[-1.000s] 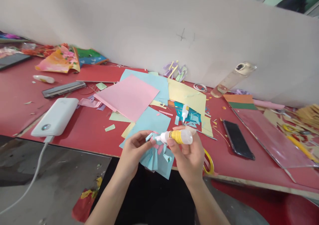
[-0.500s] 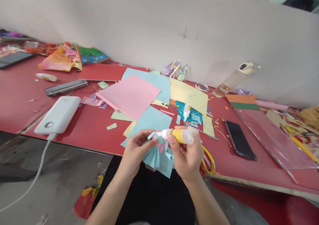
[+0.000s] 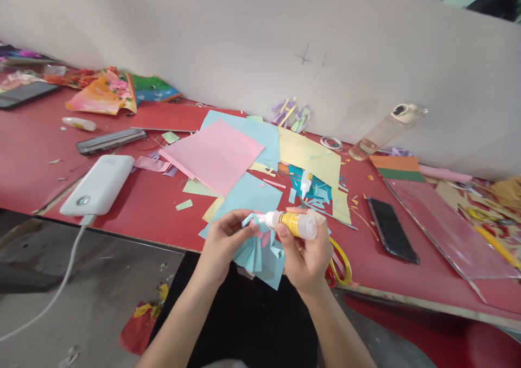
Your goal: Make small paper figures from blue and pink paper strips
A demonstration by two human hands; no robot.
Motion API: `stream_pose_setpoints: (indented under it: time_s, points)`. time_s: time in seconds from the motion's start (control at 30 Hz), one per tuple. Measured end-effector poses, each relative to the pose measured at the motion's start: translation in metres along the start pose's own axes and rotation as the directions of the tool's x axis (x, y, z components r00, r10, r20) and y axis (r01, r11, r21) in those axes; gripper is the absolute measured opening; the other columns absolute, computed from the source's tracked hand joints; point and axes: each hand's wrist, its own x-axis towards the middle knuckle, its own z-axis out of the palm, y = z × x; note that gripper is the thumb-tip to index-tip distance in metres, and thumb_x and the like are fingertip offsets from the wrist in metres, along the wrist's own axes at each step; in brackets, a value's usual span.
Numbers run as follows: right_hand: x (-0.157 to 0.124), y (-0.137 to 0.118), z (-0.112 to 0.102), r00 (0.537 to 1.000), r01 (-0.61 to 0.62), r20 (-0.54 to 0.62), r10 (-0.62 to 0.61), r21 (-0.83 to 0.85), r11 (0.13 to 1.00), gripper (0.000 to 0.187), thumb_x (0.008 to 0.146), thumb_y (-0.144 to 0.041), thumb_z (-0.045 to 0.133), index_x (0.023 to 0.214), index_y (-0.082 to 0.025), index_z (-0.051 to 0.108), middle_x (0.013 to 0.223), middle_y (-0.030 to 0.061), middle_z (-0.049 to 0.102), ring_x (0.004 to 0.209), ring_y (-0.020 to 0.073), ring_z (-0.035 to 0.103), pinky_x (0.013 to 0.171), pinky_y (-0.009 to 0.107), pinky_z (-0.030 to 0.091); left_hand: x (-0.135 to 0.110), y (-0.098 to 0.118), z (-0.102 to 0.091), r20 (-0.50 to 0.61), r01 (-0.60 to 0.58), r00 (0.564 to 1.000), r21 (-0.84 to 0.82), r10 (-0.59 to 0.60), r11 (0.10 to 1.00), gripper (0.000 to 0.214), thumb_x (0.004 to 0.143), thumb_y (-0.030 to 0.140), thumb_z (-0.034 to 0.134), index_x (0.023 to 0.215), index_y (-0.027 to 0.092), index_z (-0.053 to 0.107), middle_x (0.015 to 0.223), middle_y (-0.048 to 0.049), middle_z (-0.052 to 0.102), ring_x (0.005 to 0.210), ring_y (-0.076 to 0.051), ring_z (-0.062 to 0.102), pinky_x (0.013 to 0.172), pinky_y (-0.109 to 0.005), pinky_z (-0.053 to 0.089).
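While the left fingers (image 3: 243,236) pinch blue paper (image 3: 249,257), the bottle (image 3: 292,223) lies clasped between the right fingers (image 3: 285,242) — nozzle (image 3: 269,220) leftward

My left hand (image 3: 222,244) and right hand (image 3: 308,257) bare, forearms (image 3: 185,308) sleeveless, black cloth (image 3: 252,322), perhaps trousers, below the red table's edge (image 3: 154,228)

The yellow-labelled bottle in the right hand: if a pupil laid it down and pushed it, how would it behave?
The bottle would probably roll, since its body looks round. It is likely light, being small beside the right hand holding it. Its smooth-looking end might feel slippery.
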Motion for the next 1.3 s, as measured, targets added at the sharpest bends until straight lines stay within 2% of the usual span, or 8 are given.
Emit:
stream_pose_setpoints:
  time_s: [0.13, 0.33, 0.57, 0.7, 0.83, 1.0, 1.3]
  points:
    - [-0.0030, 0.0027, 0.0014, 1.000, 0.010, 0.006, -0.010, -0.003, 1.000, 0.024, 0.094, -0.032, 0.071, 0.114, -0.022, 0.061, 0.091, 0.0056, 0.073, 0.068, 0.0196, 0.071, 0.048, 0.026, 0.054, 0.0007, 0.0010, 0.0006, 0.001, 0.004, 1.000, -0.012, -0.004, 1.000, 0.024, 0.076, 0.034, 0.089, 0.095, 0.021, 0.081, 0.092, -0.0035, 0.077, 0.085, -0.016, 0.068, 0.077, -0.023, 0.054]
    - [0.0002, 0.0005, 0.0017, 1.000, -0.021, 0.007, 0.021, 0.025, 0.999, 0.021, 0.094, -0.030, 0.071, 0.111, -0.023, 0.062, 0.087, 0.0024, 0.072, 0.059, 0.0153, 0.066, 0.046, 0.024, 0.052, 0.0006, 0.0019, 0.0011, 0.007, 0.016, 1.000, -0.030, -0.016, 0.999, 0.025, 0.076, 0.034, 0.088, 0.094, 0.020, 0.080, 0.090, -0.0043, 0.077, 0.081, -0.017, 0.069, 0.077, -0.026, 0.055]
    - [0.0029, 0.0008, 0.0009, 1.000, -0.025, 0.003, 0.025, 0.006, 1.000, 0.017, 0.095, -0.030, 0.070, 0.109, -0.023, 0.062, 0.083, 0.0003, 0.070, 0.053, 0.0125, 0.061, 0.043, 0.022, 0.048, 0.0015, -0.0006, 0.0007, -0.009, 0.004, 1.000, -0.028, -0.005, 1.000, 0.025, 0.074, 0.034, 0.089, 0.093, 0.021, 0.081, 0.094, -0.0043, 0.078, 0.085, -0.017, 0.070, 0.078, -0.026, 0.055]
    - [0.0025, 0.0016, 0.0019, 0.999, -0.046, 0.006, 0.046, 0.026, 0.999, 0.018, 0.094, -0.030, 0.070, 0.109, -0.023, 0.062, 0.083, 0.0005, 0.070, 0.060, 0.0146, 0.065, 0.050, 0.023, 0.053, 0.0016, -0.0006, 0.0009, -0.020, -0.001, 1.000, -0.018, 0.000, 1.000, 0.024, 0.074, 0.034, 0.089, 0.093, 0.021, 0.080, 0.093, -0.0037, 0.078, 0.086, -0.017, 0.069, 0.079, -0.025, 0.055]
    - [0.0025, 0.0001, 0.0026, 0.998, -0.060, 0.028, 0.059, 0.029, 0.998, 0.020, 0.094, -0.030, 0.071, 0.111, -0.023, 0.062, 0.085, 0.0015, 0.071, 0.056, 0.0147, 0.064, 0.048, 0.025, 0.053, 0.0003, 0.0001, 0.0017, -0.032, -0.007, 0.999, 0.005, 0.007, 1.000, 0.026, 0.075, 0.034, 0.089, 0.094, 0.019, 0.080, 0.093, -0.0050, 0.078, 0.088, -0.019, 0.070, 0.080, -0.027, 0.055]
    - [0.0040, -0.0022, 0.0037, 0.999, -0.015, 0.028, 0.015, -0.003, 1.000, 0.022, 0.094, -0.033, 0.071, 0.111, -0.021, 0.062, 0.087, 0.0038, 0.072, 0.057, 0.0158, 0.065, 0.047, 0.025, 0.053, -0.0004, -0.0007, 0.0040, -0.053, -0.032, 0.998, 0.034, 0.034, 0.999, 0.027, 0.074, 0.036, 0.088, 0.093, 0.019, 0.079, 0.095, -0.0068, 0.078, 0.092, -0.023, 0.070, 0.083, -0.031, 0.055]
    - [0.0050, -0.0030, -0.0008, 0.999, -0.012, 0.034, 0.012, -0.019, 1.000, 0.020, 0.095, -0.032, 0.070, 0.110, -0.021, 0.061, 0.083, 0.0024, 0.073, 0.056, 0.0150, 0.066, 0.045, 0.023, 0.052, -0.0007, -0.0018, 0.0034, -0.048, -0.043, 0.998, 0.043, 0.045, 0.998, 0.025, 0.076, 0.036, 0.087, 0.094, 0.020, 0.079, 0.097, -0.0059, 0.078, 0.094, -0.022, 0.070, 0.084, -0.029, 0.055]
